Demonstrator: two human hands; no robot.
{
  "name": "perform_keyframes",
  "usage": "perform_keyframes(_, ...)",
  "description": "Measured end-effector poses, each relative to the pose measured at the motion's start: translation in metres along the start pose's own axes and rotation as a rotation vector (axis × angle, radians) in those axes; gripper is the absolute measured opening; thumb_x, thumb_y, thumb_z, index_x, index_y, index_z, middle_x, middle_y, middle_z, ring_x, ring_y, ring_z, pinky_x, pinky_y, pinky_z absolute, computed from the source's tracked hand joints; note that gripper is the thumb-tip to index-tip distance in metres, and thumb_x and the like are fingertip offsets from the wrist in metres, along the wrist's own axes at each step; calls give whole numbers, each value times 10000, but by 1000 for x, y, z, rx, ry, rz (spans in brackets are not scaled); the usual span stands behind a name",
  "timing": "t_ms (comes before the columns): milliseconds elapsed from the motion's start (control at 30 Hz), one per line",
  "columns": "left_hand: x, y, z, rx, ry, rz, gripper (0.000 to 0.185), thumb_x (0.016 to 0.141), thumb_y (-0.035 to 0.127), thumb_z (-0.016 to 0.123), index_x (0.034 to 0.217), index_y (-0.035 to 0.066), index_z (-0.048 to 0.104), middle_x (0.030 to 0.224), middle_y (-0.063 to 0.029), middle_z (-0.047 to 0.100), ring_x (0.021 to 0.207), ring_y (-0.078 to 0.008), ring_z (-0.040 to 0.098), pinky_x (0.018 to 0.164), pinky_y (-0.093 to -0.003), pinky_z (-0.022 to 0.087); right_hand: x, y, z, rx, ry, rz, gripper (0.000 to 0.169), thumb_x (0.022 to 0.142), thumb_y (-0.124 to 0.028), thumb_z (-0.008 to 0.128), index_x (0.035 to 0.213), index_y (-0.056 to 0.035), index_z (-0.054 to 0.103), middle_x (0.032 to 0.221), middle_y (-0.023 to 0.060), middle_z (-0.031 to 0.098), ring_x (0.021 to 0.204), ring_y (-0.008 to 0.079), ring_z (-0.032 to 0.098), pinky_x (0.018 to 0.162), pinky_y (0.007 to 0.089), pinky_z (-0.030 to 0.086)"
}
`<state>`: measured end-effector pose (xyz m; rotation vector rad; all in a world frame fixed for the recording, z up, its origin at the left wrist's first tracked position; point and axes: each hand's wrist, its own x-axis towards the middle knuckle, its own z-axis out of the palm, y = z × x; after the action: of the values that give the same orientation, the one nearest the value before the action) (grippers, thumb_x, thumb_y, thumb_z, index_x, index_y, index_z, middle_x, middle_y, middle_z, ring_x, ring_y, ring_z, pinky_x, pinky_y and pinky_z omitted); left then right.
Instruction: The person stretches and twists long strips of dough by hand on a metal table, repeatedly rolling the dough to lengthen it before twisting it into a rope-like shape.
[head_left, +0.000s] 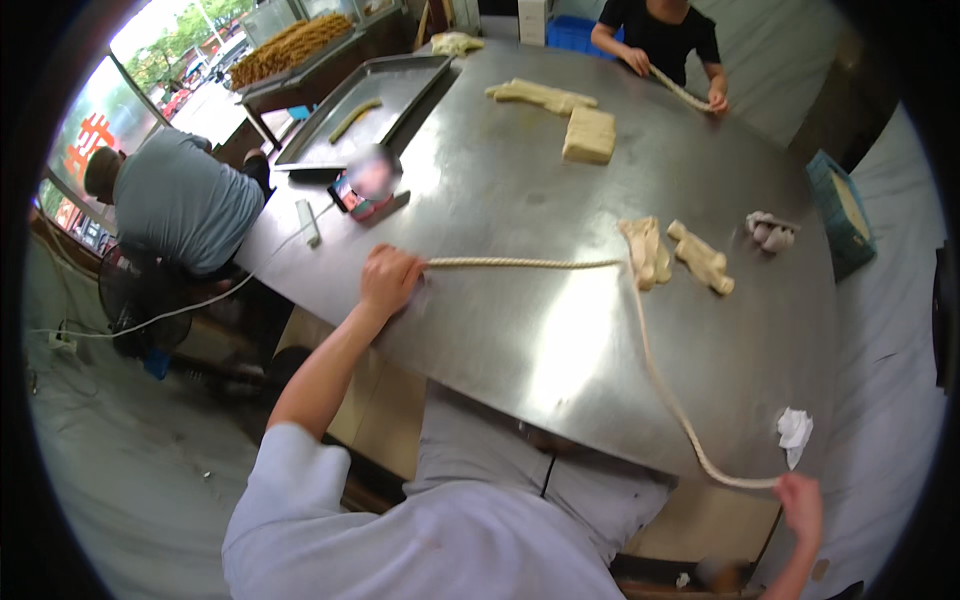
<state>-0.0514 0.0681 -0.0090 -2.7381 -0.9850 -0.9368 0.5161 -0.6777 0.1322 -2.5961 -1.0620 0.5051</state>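
Observation:
A long twisted rope of dough stretches over the metal table. My left hand grips its left end near the table's front edge. From there it runs right to a folded piece of dough, bends sharply and curves down to the lower right. Its other end is pinched in my right hand, beside the table's near right corner. Another strip of dough lies just right of the folded piece. Farther back, a thick dough block touches a long flattened dough piece.
Across the table a person holds another dough twist. A phone, a metal tray and a seated person are at the left. A crumpled white tissue lies near my right hand; a blue crate stands at the right.

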Motion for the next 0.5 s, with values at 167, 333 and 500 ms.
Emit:
perform_keyframes(167,1,39,4,338,49,73,400,1072,310,668,1367,42,690,1437,-196,699,1227,-362,703,1027,-480,557,37,21,-20,-172,440,13,251,1137,-164,569,1197,47,691,1052,205,754,889,267,674,887,401,563)
perform_keyframes(333,-81,70,-55,62,-104,236,203,1007,216,689,1149,102,778,1189,-118,804,1093,-336,754,943,-457,599,-8,14,9,-97,242,105,292,1111,-191,613,1304,-3,724,1067,168,754,916,257,717,840,395,582)
perform_keyframes(500,18,13,-6,-14,109,83,145,960,258,775,997,118,761,939,-80,759,894,-324,718,861,-495,564,-10,51,19,160,346,154,246,1112,-213,621,1113,26,678,907,66,669,818,162,626,748,350,540)
